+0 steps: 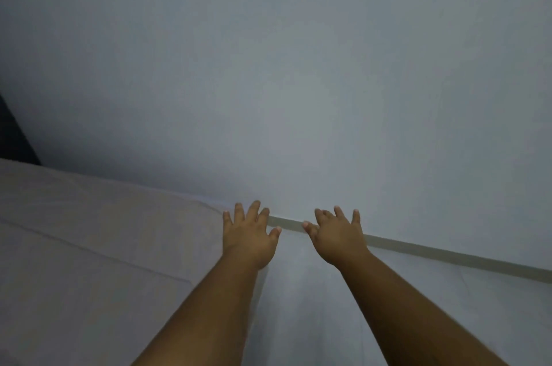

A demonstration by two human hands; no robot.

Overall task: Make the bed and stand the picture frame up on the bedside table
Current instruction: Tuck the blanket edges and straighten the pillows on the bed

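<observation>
- The bed fills the lower part of the view, and its far edge runs along the wall, slanting down towards the right.
- A white sheet covers the middle and right of the bed and lies smooth between the 2 forearms.
- A beige cover lies over the left side of the bed (whether it is a blanket or a pillow cannot be told), with 1 straight seam or fold line crossing it diagonally.
- The left hand is released, palm down, fingers straight and spread, grasping nothing. It sits at the far edge of the bed where the beige cover meets the white sheet, and its fingertips reach the foot of the wall.
- The right hand is likewise released, palm down, fingers fanned, holding nothing. It sits just beside the left hand, over the far edge of the white sheet.
- The 2 thumbs point towards each other with a small gap between them.
- Whether the palms press on the fabric or float just above it cannot be told.
- A pale strip runs between bed and wall, from the gap between the hands away to the right edge.
- The wall is plain, dim and bluish grey.
- A dark shape stands at the left edge, above the beige cover.
</observation>
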